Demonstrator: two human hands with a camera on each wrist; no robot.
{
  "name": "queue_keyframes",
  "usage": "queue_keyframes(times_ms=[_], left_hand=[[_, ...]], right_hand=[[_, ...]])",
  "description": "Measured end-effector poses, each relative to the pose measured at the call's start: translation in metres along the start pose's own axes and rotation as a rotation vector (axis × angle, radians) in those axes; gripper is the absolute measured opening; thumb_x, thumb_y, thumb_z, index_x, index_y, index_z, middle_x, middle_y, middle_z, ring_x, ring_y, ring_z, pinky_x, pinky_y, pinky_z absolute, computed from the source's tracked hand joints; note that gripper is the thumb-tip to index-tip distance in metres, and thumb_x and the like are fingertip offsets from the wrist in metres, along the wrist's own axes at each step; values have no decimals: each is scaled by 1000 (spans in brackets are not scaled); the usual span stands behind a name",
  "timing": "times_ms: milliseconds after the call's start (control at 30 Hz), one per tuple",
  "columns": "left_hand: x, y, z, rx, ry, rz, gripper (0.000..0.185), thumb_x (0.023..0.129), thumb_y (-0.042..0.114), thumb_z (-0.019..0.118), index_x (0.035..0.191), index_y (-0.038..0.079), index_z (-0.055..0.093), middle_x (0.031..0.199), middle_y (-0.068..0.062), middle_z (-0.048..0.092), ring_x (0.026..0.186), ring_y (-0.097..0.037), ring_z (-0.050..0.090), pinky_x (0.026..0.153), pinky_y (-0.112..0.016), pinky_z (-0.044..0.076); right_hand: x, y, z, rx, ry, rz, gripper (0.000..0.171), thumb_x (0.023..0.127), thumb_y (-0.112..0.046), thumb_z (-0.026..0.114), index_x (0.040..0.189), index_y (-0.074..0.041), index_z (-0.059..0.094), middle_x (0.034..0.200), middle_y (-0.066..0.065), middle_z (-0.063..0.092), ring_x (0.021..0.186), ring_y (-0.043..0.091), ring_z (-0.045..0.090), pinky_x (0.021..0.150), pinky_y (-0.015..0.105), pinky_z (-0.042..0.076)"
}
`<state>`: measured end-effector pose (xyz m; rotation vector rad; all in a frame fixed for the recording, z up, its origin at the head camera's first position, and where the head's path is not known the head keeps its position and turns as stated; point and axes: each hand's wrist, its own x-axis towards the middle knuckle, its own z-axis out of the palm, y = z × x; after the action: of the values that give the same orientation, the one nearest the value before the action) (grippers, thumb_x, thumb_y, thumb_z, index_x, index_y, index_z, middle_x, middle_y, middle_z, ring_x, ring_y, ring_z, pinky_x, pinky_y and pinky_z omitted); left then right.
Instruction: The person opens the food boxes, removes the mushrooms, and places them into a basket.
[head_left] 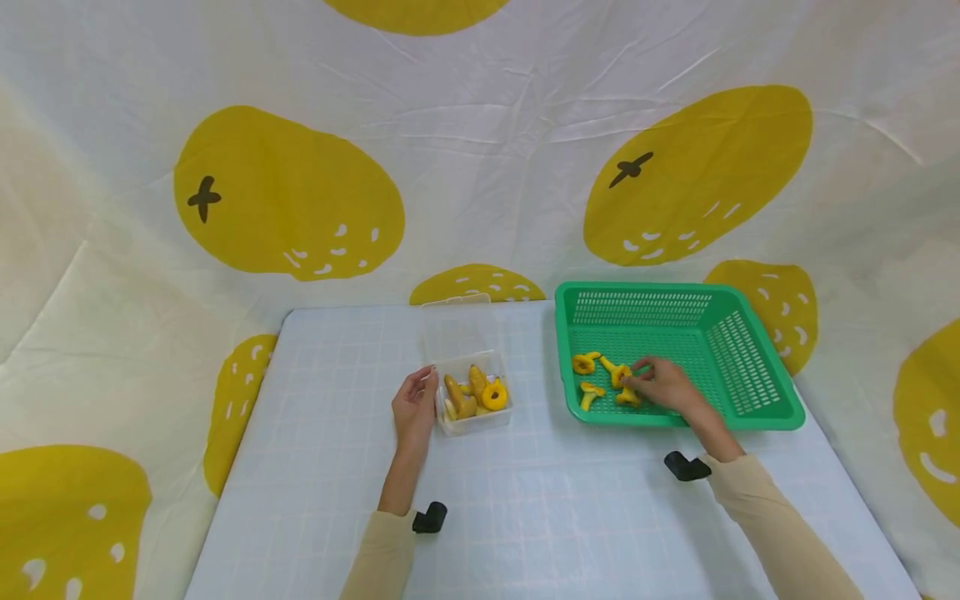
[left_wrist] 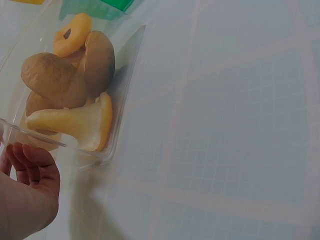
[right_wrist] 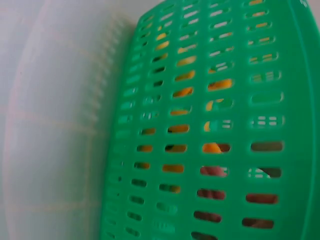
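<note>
A clear plastic container (head_left: 474,421) sits mid-table, holding brown and yellow toy mushrooms (head_left: 471,392) and an orange ring piece (head_left: 494,395). My left hand (head_left: 429,380) grips its left wall, fingers curled against it. In the left wrist view those curled fingers (left_wrist: 25,162) lie under the container's rim (left_wrist: 125,75), beside a pale mushroom (left_wrist: 75,122). My right hand (head_left: 636,385) reaches into the green basket (head_left: 750,367) and pinches a yellow mushroom piece (head_left: 627,397). Other yellow pieces (head_left: 583,363) lie at the basket's left. The right wrist view shows only the basket's slotted wall (right_wrist: 210,100).
The container's clear lid (head_left: 457,327) stands open behind it. The table (head_left: 337,467) carries a pale blue grid cloth, with edges at left, right and back. A white backdrop (head_left: 480,167) printed with yellow fruit hangs behind. Black wrist mounts (head_left: 429,518) sit on both sleeves.
</note>
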<state>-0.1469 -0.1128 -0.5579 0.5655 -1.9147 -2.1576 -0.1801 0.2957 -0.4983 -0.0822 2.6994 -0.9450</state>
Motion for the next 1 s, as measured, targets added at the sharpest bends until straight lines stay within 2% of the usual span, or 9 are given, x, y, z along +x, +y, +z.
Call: queue_keyframes(times_ms=[167, 300, 567, 833, 1000], left_hand=[[0, -2, 0, -9, 18, 20, 31, 100, 21, 70, 123, 0, 69, 92, 2, 65, 73, -8, 53, 55, -15, 42], [1, 0, 0, -31, 7, 7, 31, 100, 18, 70, 124, -2, 68, 91, 2, 65, 71, -8, 52, 53, -16, 41], [2, 1, -2, -27, -23, -12, 31, 100, 11, 68, 125, -7, 66, 93, -3, 65, 73, -11, 53, 51, -18, 42], [-1, 3, 0, 8, -3, -17, 32, 100, 26, 71, 124, 4, 70, 96, 1, 66, 75, -9, 54, 57, -16, 43], [-1, 8, 0, 25, -11, -81, 33, 100, 28, 70, 126, 7, 70, 106, -7, 68, 79, -14, 56, 61, -17, 46]], right_hand=[[-4, -15, 4, 47, 135, -89, 34, 100, -19, 68, 118, 10, 64, 100, 24, 70, 81, 31, 67, 61, 34, 49], [-5, -27, 9, 110, 188, -141, 28, 102, -18, 66, 115, 7, 67, 102, 21, 70, 83, 33, 69, 63, 31, 52], [-3, -48, 16, 191, 199, -175, 25, 103, -16, 64, 116, 5, 69, 105, 23, 70, 87, 33, 68, 66, 27, 52], [5, -65, 29, 302, 190, -235, 26, 103, -19, 65, 117, 3, 68, 106, 24, 70, 90, 41, 69, 68, 25, 54], [6, -80, 40, 387, 166, -270, 25, 104, -19, 64, 117, 3, 67, 104, 21, 70, 90, 40, 70, 70, 33, 58]])
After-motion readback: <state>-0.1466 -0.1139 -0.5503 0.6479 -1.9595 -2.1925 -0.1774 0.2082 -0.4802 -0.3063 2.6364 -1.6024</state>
